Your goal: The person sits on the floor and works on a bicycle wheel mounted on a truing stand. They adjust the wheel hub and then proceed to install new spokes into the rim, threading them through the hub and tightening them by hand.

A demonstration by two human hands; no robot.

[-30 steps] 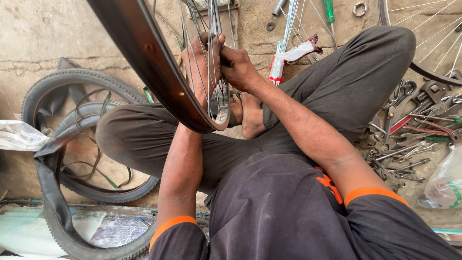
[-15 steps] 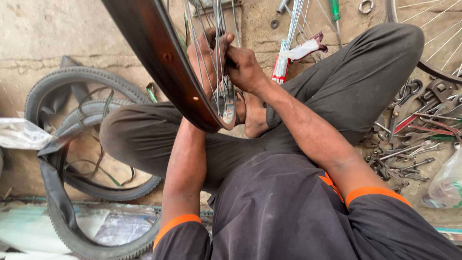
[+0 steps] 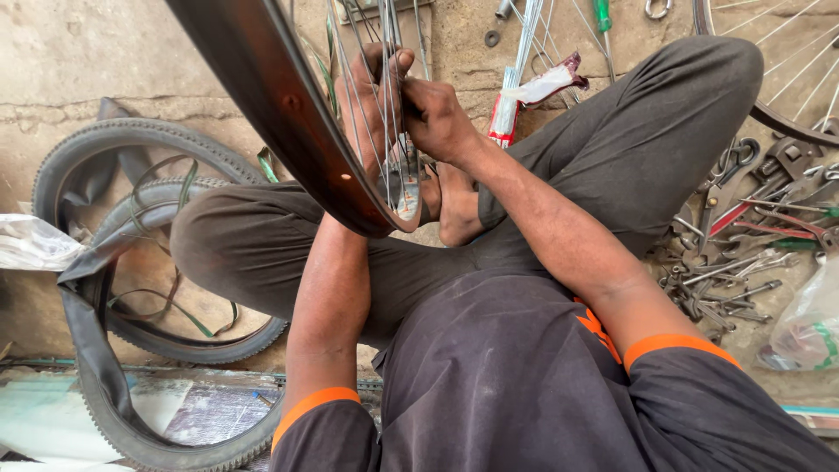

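I sit cross-legged on the floor with a bicycle wheel rim point(image 3: 280, 96) standing upright over my lap. Thin steel spokes point(image 3: 384, 105) run from the rim past my hands. My left hand point(image 3: 371, 105) reaches through the spokes, fingers curled around them. My right hand point(image 3: 434, 115) is closed right beside it, pinching something small at a spoke; what it pinches is hidden. Both hands touch each other just above my bare foot point(image 3: 454, 210).
Black tyres point(image 3: 131, 166) and a limp inner tube point(image 3: 87, 323) lie at the left. A pile of wrenches and pliers point(image 3: 752, 236) is at the right, with a plastic bag point(image 3: 808, 323). A bundle of spokes in a wrapper point(image 3: 524, 87) and another wheel point(image 3: 786, 105) lie ahead.
The view has shifted slightly, so the rim and hands sit a little further right and higher. My hands stay together at the spokes with little change in grip.
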